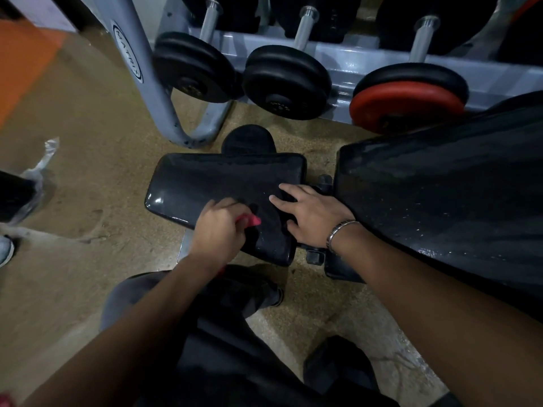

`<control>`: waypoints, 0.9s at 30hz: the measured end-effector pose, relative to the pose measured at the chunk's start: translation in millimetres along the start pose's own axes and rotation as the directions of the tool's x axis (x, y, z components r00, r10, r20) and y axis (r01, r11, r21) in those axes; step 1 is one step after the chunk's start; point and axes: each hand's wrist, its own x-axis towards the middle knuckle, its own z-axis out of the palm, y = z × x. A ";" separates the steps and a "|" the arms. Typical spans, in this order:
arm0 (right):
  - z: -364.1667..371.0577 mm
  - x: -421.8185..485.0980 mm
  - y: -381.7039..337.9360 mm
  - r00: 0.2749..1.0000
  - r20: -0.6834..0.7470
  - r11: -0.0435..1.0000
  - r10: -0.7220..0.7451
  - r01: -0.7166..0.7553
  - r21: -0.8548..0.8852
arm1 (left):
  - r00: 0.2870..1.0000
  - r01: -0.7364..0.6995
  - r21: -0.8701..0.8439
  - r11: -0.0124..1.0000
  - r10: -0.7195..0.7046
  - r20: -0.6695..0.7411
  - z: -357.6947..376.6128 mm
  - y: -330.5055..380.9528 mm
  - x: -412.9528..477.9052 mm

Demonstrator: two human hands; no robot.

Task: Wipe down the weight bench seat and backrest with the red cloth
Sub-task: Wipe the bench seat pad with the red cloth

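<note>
Seat wipe: the left hand [219,230], fingers curling round the bunched red cloth [250,221], is rubbing the seat pad [205,183]; the right hand [308,218], fingers lying spread and flat, is probably bracing it beside the backrest [440,186].

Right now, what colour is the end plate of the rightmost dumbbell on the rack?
The end plate is red; the head view shows it.

Seat [223,183] low over the floor [88,157], centre. Backrest [440,186] just to its right, a gap between them. Left hand [220,233] at the seat's near edge, cloth [251,221] in its grip. Right hand [311,218] flat on the seat's right end, beside the cloth. Roller pad [248,139] directly behind the seat. Dumbbell rack [338,54] farther back, three dumbbells [286,83] along it.
</note>
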 end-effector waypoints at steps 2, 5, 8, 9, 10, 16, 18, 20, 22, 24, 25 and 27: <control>1.1 -0.7 -0.5 1.000 0.010 1.000 0.002 -0.003 0.001 | 0.988 -0.102 -0.023 0.994 0.104 0.110 -2.3 -5.5 -2.7; 0.4 -0.4 -0.6 1.000 0.010 1.000 0.000 0.000 -0.001 | 0.998 0.009 -0.035 0.999 -0.006 0.070 -6.0 -9.1 4.2; -1.0 1.1 -0.2 1.000 0.009 1.000 -0.001 0.001 -0.005 | 0.996 0.089 -0.035 0.995 -0.090 -0.026 0.8 1.1 6.3; -0.7 0.9 -0.2 1.000 0.011 1.000 0.002 -0.002 -0.005 | 0.999 0.052 -0.032 0.998 -0.051 0.012 3.9 4.5 3.3; -0.1 -0.1 -0.4 1.000 0.014 1.000 0.006 -0.006 -0.003 | 0.997 0.004 -0.034 0.999 -0.001 0.079 6.4 7.3 -1.4; -1.9 1.1 -1.4 1.000 0.016 1.000 0.007 -0.007 0.000 | 0.987 0.162 -0.070 0.984 -0.161 0.025 1.8 19.6 -0.7; -0.9 1.7 -0.2 1.000 0.010 1.000 0.011 -0.012 0.006 | 0.986 0.168 -0.063 0.984 -0.167 0.010 7.2 28.6 -2.2; 1.5 1.0 0.3 1.000 0.004 1.000 0.022 -0.022 0.019 | 0.989 0.078 -0.094 0.993 -0.066 0.131 12.3 37.0 -10.6; 2.7 -0.1 0.0 1.000 0.015 0.999 0.028 -0.028 0.027 | 0.975 0.034 -0.111 0.993 -0.009 0.223 13.7 39.1 -14.3; 1.1 -0.1 -0.5 0.999 0.020 0.999 0.028 -0.028 0.028 | 0.985 0.084 -0.114 0.990 -0.065 0.160 12.7 36.2 -9.2; 0.0 0.4 -0.5 1.000 0.018 0.999 0.026 -0.027 0.032 | 0.990 0.116 -0.115 0.987 -0.106 0.089 13.1 35.7 -6.3; -0.8 0.7 -0.4 1.000 0.015 0.999 0.026 -0.026 0.044 | 0.992 0.122 -0.110 0.986 -0.118 0.042 16.1 40.9 -5.9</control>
